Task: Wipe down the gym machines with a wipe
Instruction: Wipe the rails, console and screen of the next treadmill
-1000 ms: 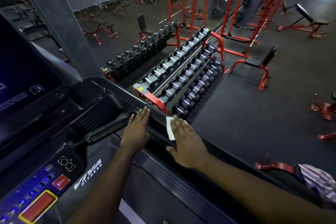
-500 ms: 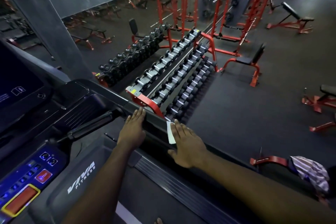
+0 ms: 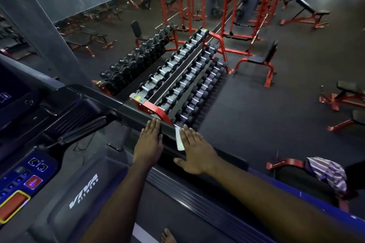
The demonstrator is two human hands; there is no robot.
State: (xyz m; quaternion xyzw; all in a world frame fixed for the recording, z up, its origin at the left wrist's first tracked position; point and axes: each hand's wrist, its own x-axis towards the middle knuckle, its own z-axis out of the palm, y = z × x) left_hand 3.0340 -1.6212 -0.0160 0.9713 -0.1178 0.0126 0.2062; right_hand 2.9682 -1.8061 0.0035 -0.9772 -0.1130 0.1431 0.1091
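A dark rubber floor (image 3: 246, 116) spreads out below me, with red racks, padded seats and a long dumbbell rack (image 3: 177, 83) set in front of a wall mirror. I am standing on a treadmill, looking over its side rail (image 3: 134, 115), a smooth, matte black bar that runs from the console (image 3: 29, 173) at upper left down toward lower right.

Both hands are on that rail. My left hand (image 3: 149, 146) lies flat and open on it, fingers straight and pointing away from me, holding nothing. My right hand (image 3: 195, 152) is just beside it, farther down the rail, also flat with fingers extended, pressing the wipe (image 3: 179, 140) onto the bar. The wipe is a thin, limp white sheet, mostly hidden under the fingers. One narrow strip shows on the thumb side, between the two hands.

So the right hand owns the wipe, and I judge any stroke should follow the rail's long axis, either down-rail or up toward the left hand, which would have to lift clear. The bar looks hard and slick, so the wipe should slide easily under flat pressure.

A striped cloth (image 3: 327, 173) hangs at the right edge.
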